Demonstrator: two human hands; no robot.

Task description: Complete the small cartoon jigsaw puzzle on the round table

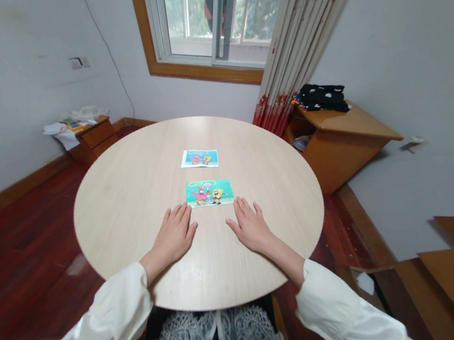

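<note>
Head view — I see left hand and right hand spread flat on the table — just by the nearer cartoon picture.

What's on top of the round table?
On the round table: a nearer cartoon sheet, a farther cartoon sheet, and the left hand and right hand. Anything beneath the sheets is hidden.

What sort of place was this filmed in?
Probably a room in a home: a patterned curtain beside the window, a wooden nightstand, and a round table.
</note>
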